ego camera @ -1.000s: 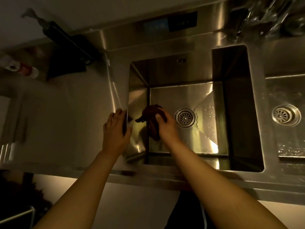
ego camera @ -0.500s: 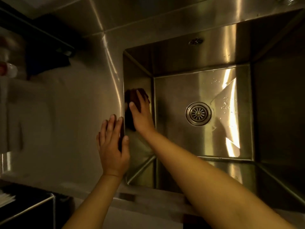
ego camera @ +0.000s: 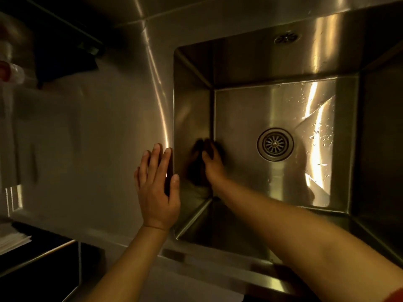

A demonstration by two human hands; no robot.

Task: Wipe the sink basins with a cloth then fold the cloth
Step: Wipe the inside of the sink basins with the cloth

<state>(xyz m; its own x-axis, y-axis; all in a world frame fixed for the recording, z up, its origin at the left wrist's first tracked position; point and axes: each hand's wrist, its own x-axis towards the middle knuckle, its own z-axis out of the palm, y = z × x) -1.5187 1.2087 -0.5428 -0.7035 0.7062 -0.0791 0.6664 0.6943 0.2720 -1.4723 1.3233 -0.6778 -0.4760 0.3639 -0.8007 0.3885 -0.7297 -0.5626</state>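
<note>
Two hands show: the right hand (ego camera: 212,162) presses the dark cloth (ego camera: 196,168) beneath its fingers against the basin's (ego camera: 283,62) left wall; the left hand (ego camera: 157,188) lies flat, fingers released, on the table (ego camera: 87,138).

Both forearms are bare from wrist to the frame's lower edge, with no watch, ring or glove visible on either. The left hand (ego camera: 157,188) has short, untrimmed-looking plain nails; a thin crease or fine band line crosses its wrist, too faint to tell which. The right hand (ego camera: 212,163) is dim and partly in shadow, so its nails cannot be made out. At 5 o'clock, in the bottom corner, a sliver of red sleeve (ego camera: 392,296) edges the right arm near the elbow.
</note>
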